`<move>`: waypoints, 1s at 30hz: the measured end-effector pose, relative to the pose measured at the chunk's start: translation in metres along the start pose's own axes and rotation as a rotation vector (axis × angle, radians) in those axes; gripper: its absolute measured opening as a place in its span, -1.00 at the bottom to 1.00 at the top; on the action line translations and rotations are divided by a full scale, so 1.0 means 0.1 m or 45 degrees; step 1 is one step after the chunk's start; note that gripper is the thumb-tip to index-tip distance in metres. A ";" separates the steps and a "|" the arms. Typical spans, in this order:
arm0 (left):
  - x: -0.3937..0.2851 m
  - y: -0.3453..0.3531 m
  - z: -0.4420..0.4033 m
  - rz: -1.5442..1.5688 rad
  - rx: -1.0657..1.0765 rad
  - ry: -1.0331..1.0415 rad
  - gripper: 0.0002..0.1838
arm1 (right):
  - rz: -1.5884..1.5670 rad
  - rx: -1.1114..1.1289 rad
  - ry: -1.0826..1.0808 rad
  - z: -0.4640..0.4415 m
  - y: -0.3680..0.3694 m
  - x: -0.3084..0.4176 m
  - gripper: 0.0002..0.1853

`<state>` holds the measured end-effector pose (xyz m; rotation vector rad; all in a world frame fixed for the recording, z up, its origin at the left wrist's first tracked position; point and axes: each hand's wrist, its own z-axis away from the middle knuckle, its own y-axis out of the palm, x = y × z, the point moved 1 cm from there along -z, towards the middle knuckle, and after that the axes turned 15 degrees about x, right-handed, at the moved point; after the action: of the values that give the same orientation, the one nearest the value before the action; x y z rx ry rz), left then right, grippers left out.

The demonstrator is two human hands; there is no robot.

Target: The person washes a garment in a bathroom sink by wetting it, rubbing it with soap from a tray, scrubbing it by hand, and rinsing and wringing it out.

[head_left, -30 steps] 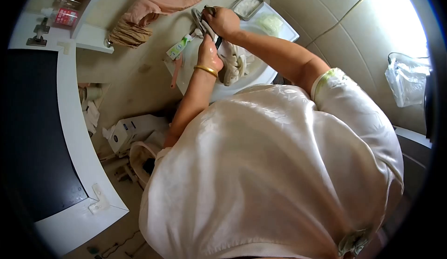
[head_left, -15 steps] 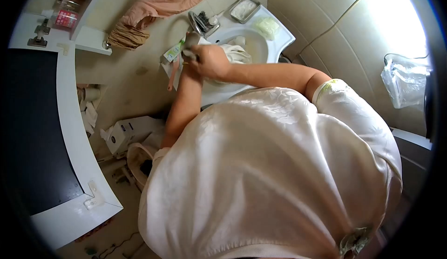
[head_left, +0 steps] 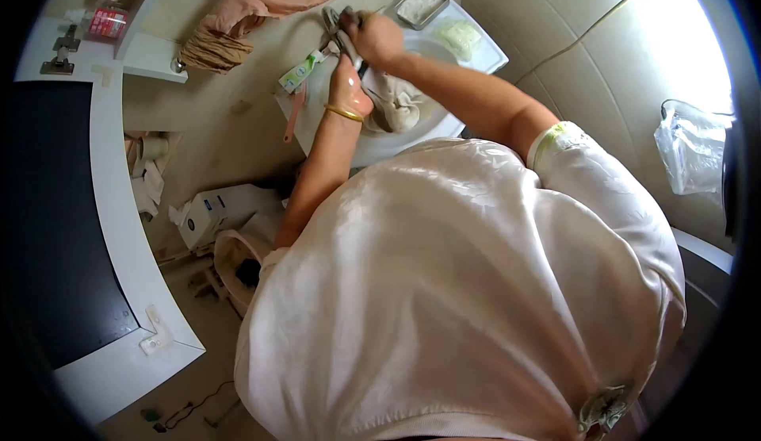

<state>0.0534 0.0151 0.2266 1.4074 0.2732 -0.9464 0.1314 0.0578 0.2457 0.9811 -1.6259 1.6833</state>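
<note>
A pale, wet-looking cloth (head_left: 398,106) lies bunched in the white sink (head_left: 432,128). Up by the metal faucet (head_left: 331,19), my right hand (head_left: 379,41) is closed, and a greyish part of cloth shows at its fingers. My left hand (head_left: 349,86), wet and with a gold bracelet (head_left: 344,113) at the wrist, is below it at the sink's left side. Greyish-white fabric runs between the two hands, and the left fingers are partly hidden by it.
A green-and-white tube (head_left: 300,73) and a pink-handled item (head_left: 294,114) lie at the sink's left edge. A metal soap dish (head_left: 420,5) and a pale green lump (head_left: 459,38) sit on the far right rim. Pink clothing (head_left: 269,1) hangs above; a white-framed door (head_left: 111,203) is at left.
My right hand has moved up and away from my left wrist, toward the faucet. My left hand, covered before, now shows its wet palm and bracelet. More of the cloth in the sink is visible.
</note>
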 end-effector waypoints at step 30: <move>-0.44 -0.02 0.37 -0.184 0.027 0.176 -0.36 | -2.038 1.008 0.001 -0.25 -0.50 -0.36 -0.49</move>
<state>0.0112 -0.0005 0.2625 1.4901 0.4751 -0.9731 0.1900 0.0894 0.2441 1.8396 0.2244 0.9689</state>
